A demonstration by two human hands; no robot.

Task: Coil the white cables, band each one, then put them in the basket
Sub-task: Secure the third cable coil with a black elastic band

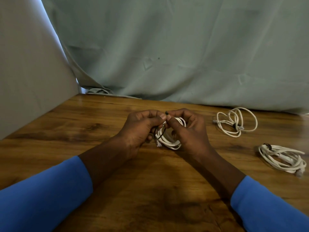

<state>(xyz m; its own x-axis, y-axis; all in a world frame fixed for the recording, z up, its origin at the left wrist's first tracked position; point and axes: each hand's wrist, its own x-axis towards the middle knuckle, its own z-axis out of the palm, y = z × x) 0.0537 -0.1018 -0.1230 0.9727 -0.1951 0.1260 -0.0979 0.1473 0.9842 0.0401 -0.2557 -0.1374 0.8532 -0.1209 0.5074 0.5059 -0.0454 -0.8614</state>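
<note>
Blue sleeves (45,195) fill the bottom corners of the head view, with both forearms reaching out over the wooden tabletop (83,123). The left hand (138,129) and right hand (189,131) meet at mid-table around a white coil (168,142). I cannot tell whether it rests on the wood or hangs just above it. The fingers (150,114) of both hands are curled. Thumbs and forefingers pinch a thin black band (160,133) at the top of the coil, and the lower fingers cradle the loops.

The step in hand looks like banding this coil. To do it well, keep the loops bunched so none springs out. Stretch the band only as wide as the bundle needs, and draw it on near the plug so the loose tail is caught too.

The coil is tight, several glossy turns stacked, with a clear plug poking out at its lower left. Well apart to the right lie a far cable (237,122) in loose open loops and a near cable (282,158), which is flatter. Each seems to carry a dark band already. No basket is in view.
</note>
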